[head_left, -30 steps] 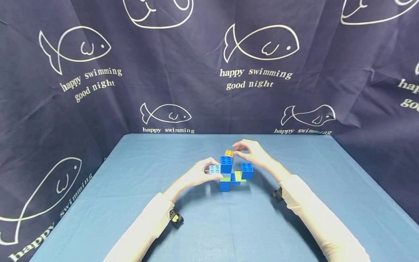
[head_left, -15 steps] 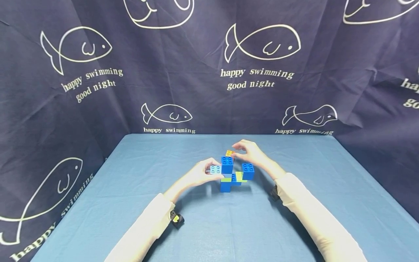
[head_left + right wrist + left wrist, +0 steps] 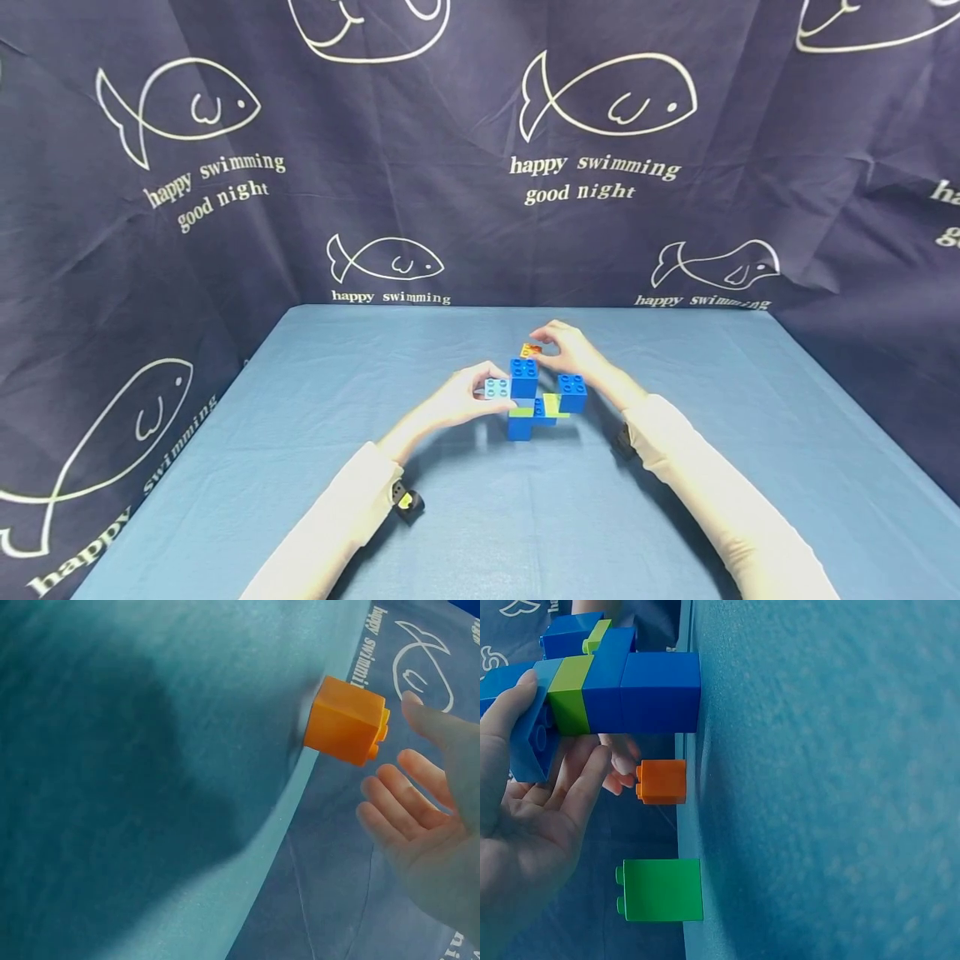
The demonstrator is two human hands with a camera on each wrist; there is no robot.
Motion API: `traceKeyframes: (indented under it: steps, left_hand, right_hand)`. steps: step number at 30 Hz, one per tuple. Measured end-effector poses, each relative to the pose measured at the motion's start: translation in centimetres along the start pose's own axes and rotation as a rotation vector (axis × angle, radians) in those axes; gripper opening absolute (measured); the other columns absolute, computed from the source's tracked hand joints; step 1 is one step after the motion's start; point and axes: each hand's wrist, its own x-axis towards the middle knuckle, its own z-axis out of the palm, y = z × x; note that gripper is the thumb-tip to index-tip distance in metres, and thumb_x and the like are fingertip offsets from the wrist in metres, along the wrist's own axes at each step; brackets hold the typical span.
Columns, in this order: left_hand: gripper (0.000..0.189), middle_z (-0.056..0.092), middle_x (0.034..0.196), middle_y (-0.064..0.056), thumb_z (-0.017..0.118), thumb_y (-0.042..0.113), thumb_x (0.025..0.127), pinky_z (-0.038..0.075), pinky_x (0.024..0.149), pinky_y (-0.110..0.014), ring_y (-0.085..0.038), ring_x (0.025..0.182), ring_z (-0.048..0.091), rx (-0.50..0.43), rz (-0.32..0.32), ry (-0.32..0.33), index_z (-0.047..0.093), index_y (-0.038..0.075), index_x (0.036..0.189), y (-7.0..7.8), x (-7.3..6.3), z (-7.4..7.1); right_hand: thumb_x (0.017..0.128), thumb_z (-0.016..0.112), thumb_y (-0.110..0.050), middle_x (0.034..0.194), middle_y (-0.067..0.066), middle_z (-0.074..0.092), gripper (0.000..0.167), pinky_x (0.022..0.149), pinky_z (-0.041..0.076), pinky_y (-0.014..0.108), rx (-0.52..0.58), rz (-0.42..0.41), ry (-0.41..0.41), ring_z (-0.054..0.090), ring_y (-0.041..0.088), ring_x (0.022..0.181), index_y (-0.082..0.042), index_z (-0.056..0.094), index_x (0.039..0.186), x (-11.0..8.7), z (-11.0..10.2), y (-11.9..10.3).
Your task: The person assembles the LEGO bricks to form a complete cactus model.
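Short of the far edge of the surface (image 3: 525, 525), the left hand (image 3: 459, 397) gripped the upright brick stack (image 3: 525, 386) by its light-blue brick (image 3: 495, 389); the right hand (image 3: 573, 350), fingers parted and holding nothing, hung just above the orange block (image 3: 343, 721).

Blue cloth-covered table (image 3: 712, 375); behind it and along both its sides hangs a creased navy fabric backdrop (image 3: 420, 125), printed in white with outline fish (image 3: 618, 104) and the lettering (image 3: 628, 167) "happy swimming" and "good night".
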Motion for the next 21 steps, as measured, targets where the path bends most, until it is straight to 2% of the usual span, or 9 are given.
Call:
traceKeyframes:
  steps: [3, 5, 10, 16, 21]
  left_hand:
    - [0.026, 0.064, 0.091, -0.008, 0.071, 0.012, 0.083, 0.049, 0.071, -0.021, -0.003, 0.078, 0.054, -0.011, 0.016, -0.005, 0.059, 0.003, 0.104, 1.13, -0.41, -0.21]
    - [0.026, 0.064, 0.091, -0.008, 0.071, 0.012, 0.083, 0.049, 0.070, -0.021, -0.003, 0.077, 0.054, -0.011, 0.021, -0.003, 0.059, 0.003, 0.104, 1.27, -0.47, -0.23]
    - [0.027, 0.064, 0.090, -0.007, 0.072, 0.013, 0.083, 0.048, 0.070, -0.021, -0.002, 0.077, 0.054, -0.005, 0.009, -0.002, 0.059, 0.004, 0.105, 1.24, -0.46, -0.21]
    - [0.027, 0.064, 0.090, -0.007, 0.072, 0.014, 0.083, 0.047, 0.069, -0.020, -0.004, 0.077, 0.054, 0.001, 0.006, 0.000, 0.059, 0.004, 0.105, 1.16, -0.39, -0.12]
    - [0.028, 0.063, 0.090, -0.007, 0.072, 0.014, 0.083, 0.046, 0.069, -0.020, -0.006, 0.077, 0.053, 0.007, -0.006, 0.002, 0.059, 0.005, 0.106, 1.04, -0.39, -0.04]
  right_hand:
    - [0.077, 0.073, -0.004, 0.099, 0.020, 0.063, 0.033, 0.086, 0.050, 0.045, 0.004, 0.009, -0.013, 0.062, 0.034, 0.093, 0.007, 0.063, 0.107, -0.02, -0.04, -0.06]
    - [0.078, 0.072, -0.004, 0.101, 0.021, 0.063, 0.034, 0.087, 0.050, 0.046, 0.007, 0.026, -0.027, 0.061, 0.034, 0.095, 0.007, 0.063, 0.109, -0.03, -0.06, -0.14]
    - [0.080, 0.071, -0.006, 0.105, 0.022, 0.063, 0.036, 0.088, 0.049, 0.046, -0.001, 0.064, -0.062, 0.061, 0.035, 0.098, 0.007, 0.061, 0.111, -0.15, 0.03, -0.08]
    - [0.080, 0.071, -0.008, 0.107, 0.023, 0.062, 0.038, 0.090, 0.048, 0.047, -0.014, 0.070, -0.074, 0.060, 0.035, 0.099, 0.009, 0.060, 0.113, -0.22, 0.28, 0.31]
    - [0.082, 0.070, -0.012, 0.108, 0.022, 0.062, 0.041, 0.090, 0.048, 0.046, -0.029, 0.116, -0.114, 0.061, 0.035, 0.100, 0.008, 0.060, 0.116, -0.26, 0.39, 0.55]
